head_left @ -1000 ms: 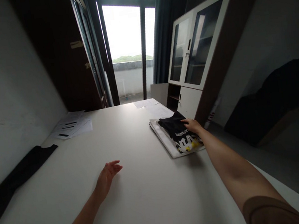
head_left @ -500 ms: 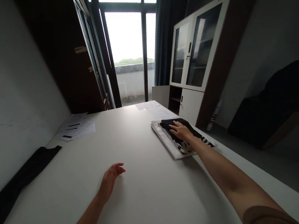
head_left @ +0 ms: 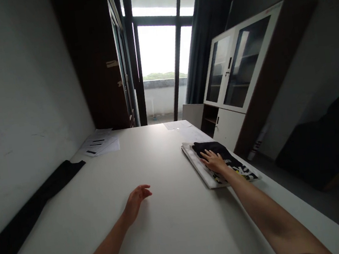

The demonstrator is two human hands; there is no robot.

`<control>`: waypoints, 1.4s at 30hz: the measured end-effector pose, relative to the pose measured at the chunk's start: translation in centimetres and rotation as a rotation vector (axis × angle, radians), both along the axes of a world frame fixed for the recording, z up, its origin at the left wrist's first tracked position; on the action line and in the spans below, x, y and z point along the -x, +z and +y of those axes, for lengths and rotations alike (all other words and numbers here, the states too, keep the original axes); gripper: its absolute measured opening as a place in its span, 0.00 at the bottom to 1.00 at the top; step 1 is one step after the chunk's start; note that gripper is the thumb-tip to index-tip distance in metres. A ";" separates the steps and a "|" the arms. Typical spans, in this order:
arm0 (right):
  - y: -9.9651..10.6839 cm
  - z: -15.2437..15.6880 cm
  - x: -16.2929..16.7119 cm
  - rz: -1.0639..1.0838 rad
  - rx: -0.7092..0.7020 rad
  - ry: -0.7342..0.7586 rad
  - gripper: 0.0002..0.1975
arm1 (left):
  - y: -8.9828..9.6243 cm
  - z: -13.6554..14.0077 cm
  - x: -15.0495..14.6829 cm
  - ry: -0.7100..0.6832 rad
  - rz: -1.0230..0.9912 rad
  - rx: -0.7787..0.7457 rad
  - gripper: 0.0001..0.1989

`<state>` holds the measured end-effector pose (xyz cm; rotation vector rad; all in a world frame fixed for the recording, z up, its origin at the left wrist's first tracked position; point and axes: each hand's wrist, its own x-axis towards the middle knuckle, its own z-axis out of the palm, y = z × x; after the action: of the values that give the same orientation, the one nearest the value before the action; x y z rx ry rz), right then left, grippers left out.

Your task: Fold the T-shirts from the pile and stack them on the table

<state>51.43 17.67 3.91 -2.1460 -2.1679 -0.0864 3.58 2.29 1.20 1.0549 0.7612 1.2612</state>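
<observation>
My right hand (head_left: 214, 161) lies flat, fingers spread, on a folded black garment (head_left: 231, 157) with white and yellow print. That garment rests on top of folded white cloth (head_left: 196, 166), near the right edge of the white table (head_left: 170, 227). My left hand (head_left: 137, 198) hovers over or rests on the tabletop left of the stack, holding nothing; its fingers are loosely curved and apart. I cannot tell whether it touches the surface.
Black cloth (head_left: 41, 194) lies along the table's left side by the wall. Printed papers (head_left: 101, 143) sit at the far left, and more sheets (head_left: 185, 129) at the far right. Beyond the right edge stands a cabinet (head_left: 231, 123) with glass doors.
The whole view has shifted, so the scene sits further right and lower. My right hand stays on the black garment, and more of its print shows. The left hand keeps its pose.
</observation>
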 end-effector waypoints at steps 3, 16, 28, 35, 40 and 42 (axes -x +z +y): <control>-0.3 -0.3 -0.5 0.002 -0.115 -0.069 0.31 | -0.2 0.0 0.0 -0.004 0.006 -0.029 0.26; -3.0 -2.6 -2.8 0.060 -0.173 -0.208 0.38 | -0.7 -0.1 0.5 0.049 0.343 -0.161 0.28; -1.6 -4.9 6.4 -0.058 -0.378 0.223 0.29 | 3.3 -3.0 23.4 0.706 1.279 -0.097 0.19; -3.8 -5.9 18.8 0.067 -0.194 0.504 0.25 | 3.2 -7.3 35.9 0.990 1.892 0.506 0.24; -4.2 -5.3 24.8 0.129 -0.067 0.450 0.24 | 3.2 -6.9 34.7 0.864 1.867 0.445 0.21; -4.0 -5.1 26.2 0.152 -0.070 0.432 0.23 | 3.0 -5.9 32.4 0.828 1.852 0.391 0.21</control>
<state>25.25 12.54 -0.09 -1.5492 -2.4343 0.0303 -28.86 -3.64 4.24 1.4379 2.8973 0.2808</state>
